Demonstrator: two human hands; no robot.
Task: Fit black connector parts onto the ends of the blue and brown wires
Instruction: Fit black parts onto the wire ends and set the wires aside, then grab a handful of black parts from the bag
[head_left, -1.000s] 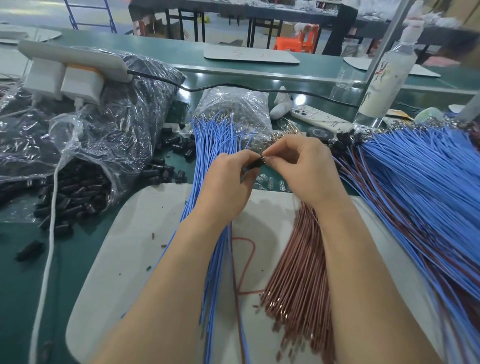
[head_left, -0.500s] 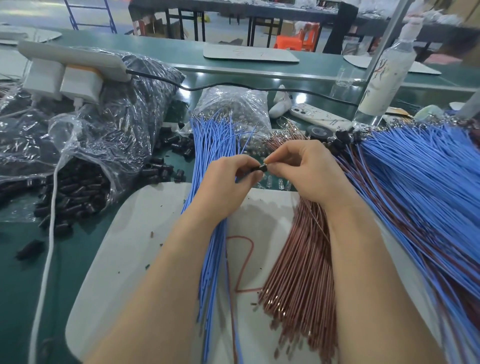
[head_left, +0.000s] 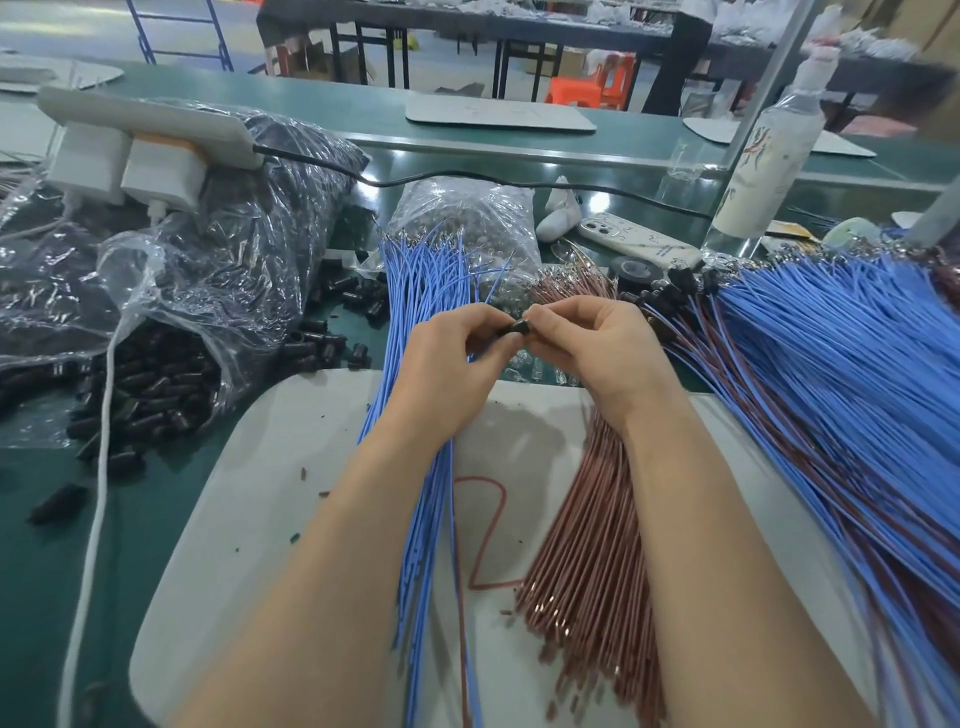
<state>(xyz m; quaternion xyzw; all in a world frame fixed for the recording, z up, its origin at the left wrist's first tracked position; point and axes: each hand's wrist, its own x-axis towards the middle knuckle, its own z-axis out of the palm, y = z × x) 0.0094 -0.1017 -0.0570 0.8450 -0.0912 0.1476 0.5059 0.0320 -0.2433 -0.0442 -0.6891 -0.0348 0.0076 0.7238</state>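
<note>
Scarcely anything is displaced since half a second ago; the grip is kept in place. Blue wires (head_left: 423, 291): bundle laid 12-to-6, at 9 o'clock of the grip. Brown wires (head_left: 587, 545): fanned at 5 o'clock. Left hand (head_left: 449, 364), right hand (head_left: 592, 348): fingertips closed on one part. Black connector (head_left: 517, 328): pinched between both, long axis judged 9-to-3, hands equally near; wire entered cannot be told.

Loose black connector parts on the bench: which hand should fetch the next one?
Probably the left hand: the loose small black plastic connector parts lie on its side. The right hand sits nearer the thin brown wires. Both now pinch one black connector.
</note>
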